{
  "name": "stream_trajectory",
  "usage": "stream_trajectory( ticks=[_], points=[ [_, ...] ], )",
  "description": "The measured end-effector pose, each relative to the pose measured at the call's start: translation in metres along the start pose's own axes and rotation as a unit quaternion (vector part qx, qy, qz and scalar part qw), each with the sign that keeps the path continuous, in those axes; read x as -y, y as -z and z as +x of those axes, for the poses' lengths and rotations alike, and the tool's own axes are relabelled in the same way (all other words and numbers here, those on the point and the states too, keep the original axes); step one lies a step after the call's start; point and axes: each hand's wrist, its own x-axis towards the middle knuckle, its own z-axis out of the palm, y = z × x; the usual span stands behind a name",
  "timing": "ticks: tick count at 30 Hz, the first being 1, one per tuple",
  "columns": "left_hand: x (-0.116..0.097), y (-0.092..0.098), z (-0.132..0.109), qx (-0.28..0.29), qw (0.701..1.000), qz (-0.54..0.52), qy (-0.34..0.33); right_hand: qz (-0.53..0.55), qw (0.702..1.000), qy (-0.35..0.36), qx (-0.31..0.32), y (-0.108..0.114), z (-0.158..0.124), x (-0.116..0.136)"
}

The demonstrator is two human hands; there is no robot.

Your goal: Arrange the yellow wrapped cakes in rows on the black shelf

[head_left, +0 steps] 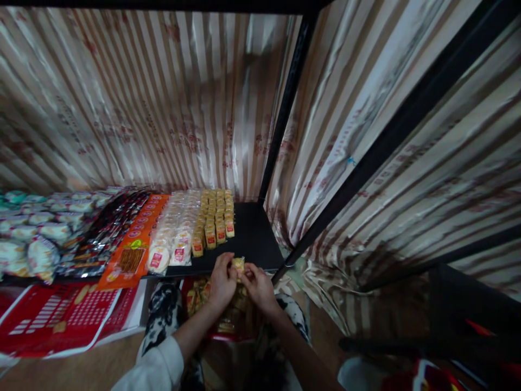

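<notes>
Between L hand and R hand, both pinching it w/ fingertips, is one small yellow pack, so step is prob. adjusting it; next move seems to need light grip, w/ care for yellow rows ahead-left of hands.

I hold my left hand and right hand close together, fingertips nearly meeting, thumbs and forefingers drawn into a pinch. The backs of both face up. My left points forward and slightly inward; my right slants in toward it, fingers bent. Behind the hands, my left forearm and right forearm spread apart, bare near the wrists.
</notes>
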Motion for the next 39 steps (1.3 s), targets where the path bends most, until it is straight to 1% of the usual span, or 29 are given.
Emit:
stream_trajectory(
  ticks=[3,7,13,18,23,27,30,35,39],
  points=[
    [-0.003,-0.009,0.004,-0.025,0.999,-0.013,-0.018,0.008,0.999,0.006,-0.053,0.005,0.02,0.005],
    [0.004,-0.022,0.007,-0.045,0.999,0.014,-0.023,0.036,0.997,-0.005,-0.074,-0.001,0.05,0.006],
    [0.022,-0.034,0.024,-0.008,0.999,0.03,0.03,0.012,0.997,0.001,-0.077,-0.018,0.089,-0.001],
    [0.03,-0.036,0.042,-0.013,0.999,0.013,0.047,-0.024,0.996,0.027,-0.083,-0.027,0.112,0.001],
    [0.032,-0.037,0.051,-0.006,0.999,-0.002,0.051,-0.002,0.996,0.023,-0.082,-0.037,0.12,0.0],
    [0.035,-0.037,0.052,-0.006,0.999,-0.01,0.046,0.049,0.994,0.028,-0.097,-0.043,0.118,-0.005],
    [0.037,-0.037,0.051,0.004,0.999,-0.012,0.039,0.067,0.992,0.03,-0.105,-0.046,0.117,-0.008],
    [0.042,-0.039,0.051,0.013,0.998,-0.022,0.054,0.056,0.993,0.032,-0.096,-0.051,0.12,-0.009],
    [0.041,-0.039,0.05,0.0,0.999,-0.021,0.049,0.03,0.996,0.033,-0.082,-0.051,0.12,-0.008]
  ],
)
